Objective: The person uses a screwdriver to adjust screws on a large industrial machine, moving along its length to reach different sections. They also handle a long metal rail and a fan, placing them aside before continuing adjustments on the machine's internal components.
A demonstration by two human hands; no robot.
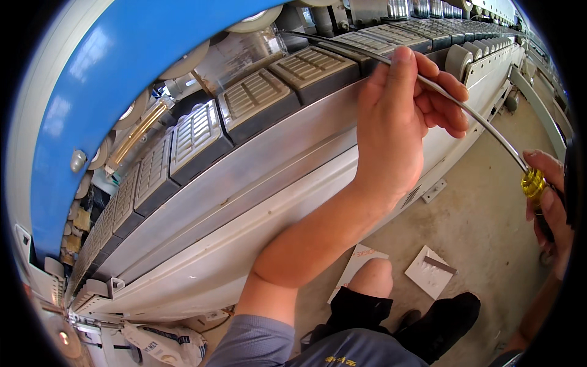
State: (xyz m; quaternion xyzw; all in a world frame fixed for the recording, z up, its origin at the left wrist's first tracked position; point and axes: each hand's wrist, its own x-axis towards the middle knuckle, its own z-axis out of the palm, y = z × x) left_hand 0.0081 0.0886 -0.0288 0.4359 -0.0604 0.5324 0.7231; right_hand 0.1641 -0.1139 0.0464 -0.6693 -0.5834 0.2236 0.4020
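Note:
A long screwdriver (489,125) slants across the machine, its thin metal shaft looking bowed. At the right edge of the view, my right hand (555,214) is closed around its clear yellow handle (533,182). My left hand (391,116) pinches the shaft farther along, with the thumb on one side and the fingers curled on the other. From there the shaft runs left over a row of ribbed metal-topped pads (255,101) on a chain track. Its far end reaches in beside the machine parts behind the pads, where the tip is hard to make out.
A blue machine cover (79,92) curves overhead at the left. White rollers (458,61) line the rail at the right. Below runs a pale machine side (244,244). On the floor lie a white square piece (422,281) with a dark strip and a white printed sack (165,345).

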